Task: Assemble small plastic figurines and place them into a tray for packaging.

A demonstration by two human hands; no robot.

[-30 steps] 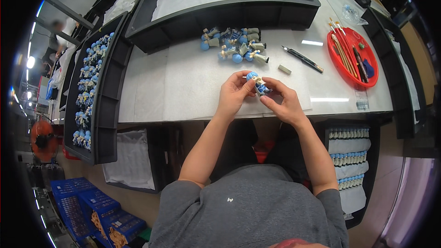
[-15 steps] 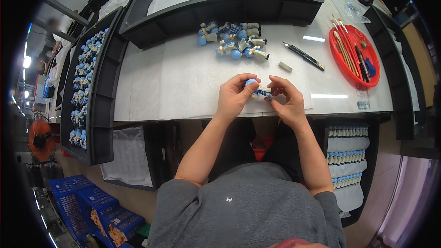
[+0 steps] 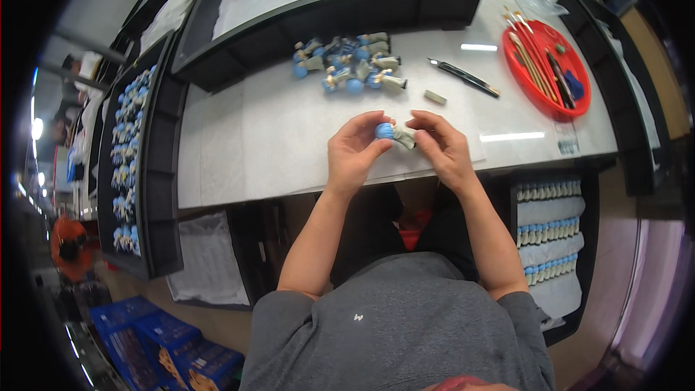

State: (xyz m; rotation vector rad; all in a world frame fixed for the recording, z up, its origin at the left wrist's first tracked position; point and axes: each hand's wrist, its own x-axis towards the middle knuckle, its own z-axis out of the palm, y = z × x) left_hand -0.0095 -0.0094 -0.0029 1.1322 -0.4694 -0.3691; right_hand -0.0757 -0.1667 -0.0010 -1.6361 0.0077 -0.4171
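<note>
Blue-headed figurine [image 3: 391, 132] is being gripped at centre frame by both the left hand [image 3: 355, 150] and right hand [image 3: 443, 146]; a pile of figurines [image 3: 350, 64] above is waiting, seemingly unworked.

We had both forearms reaching up from below, elbows bent, hands meeting over the bench. Our left hand [image 3: 355, 150] curled, fingertips pinched together at the top. Our right hand [image 3: 443, 146] faced it, thumb and forefinger closed, knuckles outward.
</note>
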